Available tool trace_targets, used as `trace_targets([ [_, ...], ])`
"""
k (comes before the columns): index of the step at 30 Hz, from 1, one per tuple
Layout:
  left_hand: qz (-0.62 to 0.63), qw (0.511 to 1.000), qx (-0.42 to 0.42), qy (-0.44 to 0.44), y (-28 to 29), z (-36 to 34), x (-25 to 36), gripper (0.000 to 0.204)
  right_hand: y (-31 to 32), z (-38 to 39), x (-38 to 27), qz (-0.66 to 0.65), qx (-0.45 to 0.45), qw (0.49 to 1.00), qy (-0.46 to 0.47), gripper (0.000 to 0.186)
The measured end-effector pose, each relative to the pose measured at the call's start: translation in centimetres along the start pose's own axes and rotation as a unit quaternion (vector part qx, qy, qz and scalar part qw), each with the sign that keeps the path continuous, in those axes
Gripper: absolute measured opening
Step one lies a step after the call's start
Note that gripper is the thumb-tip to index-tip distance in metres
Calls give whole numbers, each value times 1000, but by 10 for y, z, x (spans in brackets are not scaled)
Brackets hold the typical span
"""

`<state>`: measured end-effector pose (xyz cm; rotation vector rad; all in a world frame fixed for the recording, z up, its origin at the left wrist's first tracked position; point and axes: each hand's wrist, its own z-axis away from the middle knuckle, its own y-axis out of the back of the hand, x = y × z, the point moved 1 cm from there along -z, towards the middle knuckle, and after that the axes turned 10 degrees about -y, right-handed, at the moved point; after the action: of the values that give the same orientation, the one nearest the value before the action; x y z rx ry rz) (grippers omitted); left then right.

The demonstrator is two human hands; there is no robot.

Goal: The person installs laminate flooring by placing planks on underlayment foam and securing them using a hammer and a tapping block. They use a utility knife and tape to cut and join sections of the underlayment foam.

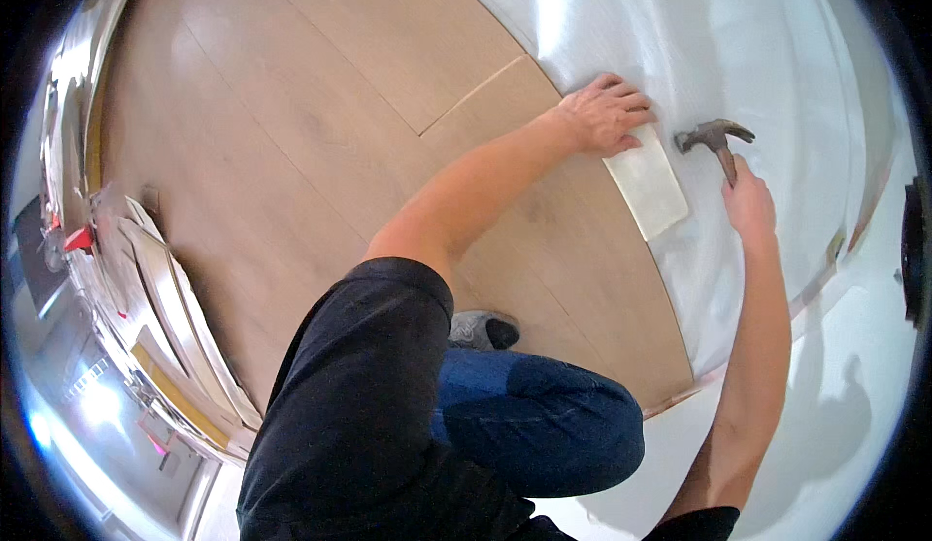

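In my right hand (750, 201) is a claw hammer (716, 137), gripped by its handle. Its metal head stands just to the right of a pale, flat rectangular block (649, 190), with a small gap between them. My left hand (610, 114) grips the far end of that block, fingers bent over it and partly hiding it. The block lies along the edge of the light brown wood plank flooring (544, 221), seemingly touching the outermost plank; the exact contact is hard to make out.
White sheet underlay (786, 85) stretches right of the planks, up to a white wall (845, 425). My bent knee in blue jeans (544, 425) and a grey sock (482, 329) are over the laid floor. Plank and board pieces (160, 269) pile up at far left.
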<state>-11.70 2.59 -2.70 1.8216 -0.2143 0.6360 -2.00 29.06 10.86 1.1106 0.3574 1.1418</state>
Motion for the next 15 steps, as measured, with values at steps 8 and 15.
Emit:
trace_targets([
  [8,-18,1000,-16,1,4,2,-1,51,5,-7,1,-41,39,997,-45,44],
  [15,-14,1000,-21,-7,3,5,0,52,-1,-3,-11,28,-40,998,39,43],
])
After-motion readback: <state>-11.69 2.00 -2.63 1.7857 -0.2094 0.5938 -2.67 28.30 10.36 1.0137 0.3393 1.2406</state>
